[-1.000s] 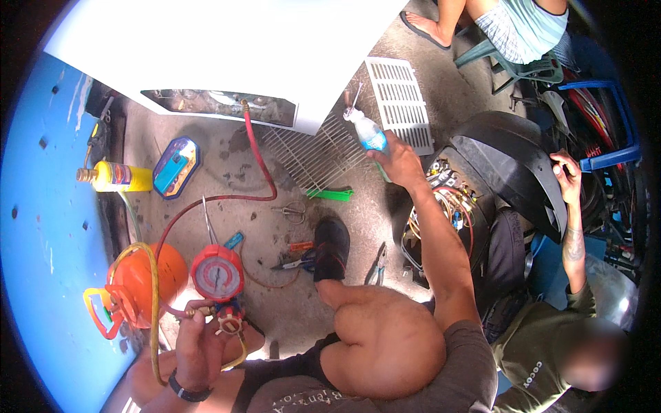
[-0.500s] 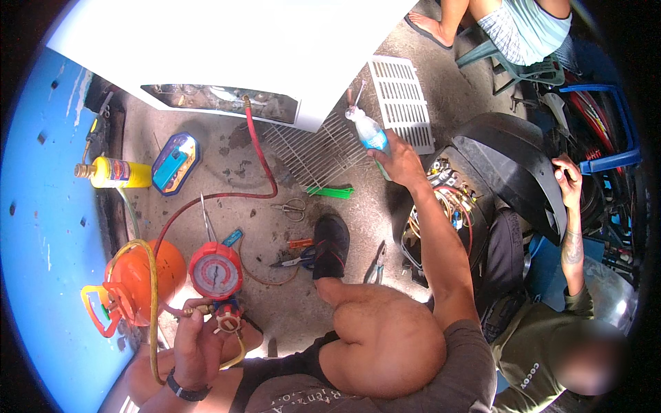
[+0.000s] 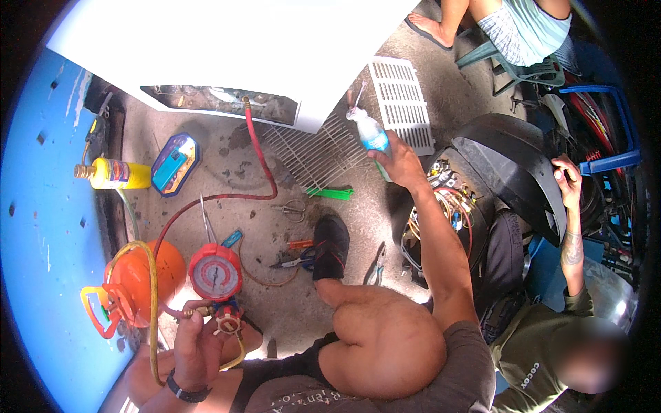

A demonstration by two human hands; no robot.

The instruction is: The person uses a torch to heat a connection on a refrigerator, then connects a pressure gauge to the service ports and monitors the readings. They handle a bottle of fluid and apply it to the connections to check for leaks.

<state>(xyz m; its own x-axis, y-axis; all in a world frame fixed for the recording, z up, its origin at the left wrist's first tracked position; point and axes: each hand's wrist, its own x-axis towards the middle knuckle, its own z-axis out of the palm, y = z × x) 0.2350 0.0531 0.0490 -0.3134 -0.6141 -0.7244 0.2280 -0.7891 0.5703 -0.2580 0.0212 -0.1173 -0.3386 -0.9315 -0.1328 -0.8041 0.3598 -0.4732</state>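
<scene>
My right hand [image 3: 401, 162] is wrapped round a clear plastic bottle [image 3: 372, 132] with a blue label, held tilted above the wire rack. Low on the left, my left hand [image 3: 196, 341] pinches the brass hose fitting [image 3: 200, 311] on the side of a red pressure gauge [image 3: 215, 271] with a valve knob [image 3: 227, 321] below it. From that gauge a red hose [image 3: 227, 195] curves up to an opening in the white appliance [image 3: 206, 48]. A yellow hose [image 3: 153, 310] loops over the orange gas cylinder [image 3: 141, 282] beside my left hand.
A yellow canister [image 3: 120, 173] and a blue tray [image 3: 189, 180] stand left. Pliers [image 3: 375, 265], scissors [image 3: 295, 209] and green strips [image 3: 332, 193] lie on the floor near a wire rack [image 3: 310, 155]. At right, a co-worker's hand [image 3: 567, 180] touches an open black case [image 3: 513, 165].
</scene>
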